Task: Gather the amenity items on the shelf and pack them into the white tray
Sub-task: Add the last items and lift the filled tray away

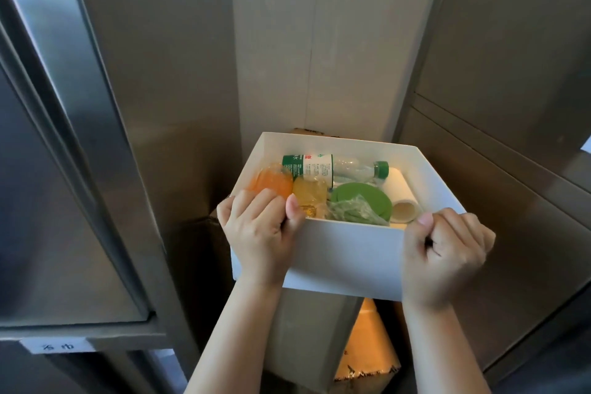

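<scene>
Big shiny metal walls (pixel 96 137) fill the left and right of the frame. A tall cardboard box (pixel 319 41) stands at the top middle, close behind the white tray (pixel 345 256). A lower box (pixel 307 345) sits under it. A small label (pixel 57 345) is at the lower left.

The tray is in the middle. The left hand (pixel 259 227) and right hand (pixel 447 249) each curl tight over its near wall. Inside lie a water bottle (pixel 323 166), a white roll (pixel 399 195), a green lid (pixel 361 198), an orange bottle (pixel 271 184), a yellow bottle (pixel 308 192) and a crinkly green packet (pixel 355 213).
</scene>
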Available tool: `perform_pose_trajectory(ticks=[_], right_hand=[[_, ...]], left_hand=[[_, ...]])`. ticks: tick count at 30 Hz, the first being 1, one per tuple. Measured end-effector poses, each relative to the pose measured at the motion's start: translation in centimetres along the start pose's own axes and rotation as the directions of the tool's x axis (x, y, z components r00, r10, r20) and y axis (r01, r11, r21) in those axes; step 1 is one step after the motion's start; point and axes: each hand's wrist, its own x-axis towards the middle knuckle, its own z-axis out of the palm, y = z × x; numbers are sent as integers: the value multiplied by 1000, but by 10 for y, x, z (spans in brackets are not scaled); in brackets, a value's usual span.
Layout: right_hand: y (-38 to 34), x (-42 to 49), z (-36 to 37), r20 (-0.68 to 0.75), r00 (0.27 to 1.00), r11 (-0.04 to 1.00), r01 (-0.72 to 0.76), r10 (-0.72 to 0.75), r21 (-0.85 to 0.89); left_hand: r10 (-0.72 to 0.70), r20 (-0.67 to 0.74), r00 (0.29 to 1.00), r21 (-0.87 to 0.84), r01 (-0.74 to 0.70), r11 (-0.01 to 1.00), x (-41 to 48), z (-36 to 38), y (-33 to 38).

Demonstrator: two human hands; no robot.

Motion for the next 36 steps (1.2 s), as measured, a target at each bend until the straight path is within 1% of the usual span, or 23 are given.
perform_pose_trajectory(ticks=[3,5,7,10,13,18,22,30,36], right_hand=[[8,-11,7,20,1000,999,-8,7,39],[12,-29,7,107,994,998,26,-32,54],[19,-46,5,205,973,995,98,-101,27],[30,-56,9,293,948,989,144,-126,-40],[39,-53,19,341,932,984,161,-125,-79],[49,-44,43,429,898,976,170,-96,-137],[57,-36,67,497,864,955,210,-82,-208],[83,-20,118,605,796,961,181,-16,-212],[106,-14,157,672,741,951,200,11,-237]], left_hand=[[44,76,996,45,-48,998,-13,12,4],[105,190,976,82,-122,989,-30,14,7],[143,293,945,112,-183,977,-46,14,6],[155,356,922,155,-222,963,-52,19,3],[157,402,902,173,-243,955,-49,30,2],[100,503,858,202,-229,952,-42,63,-7],[35,566,823,245,-209,947,-35,96,-15],[-30,642,766,275,-194,942,-22,157,-24],[-79,672,736,313,-186,931,-14,193,-29]])
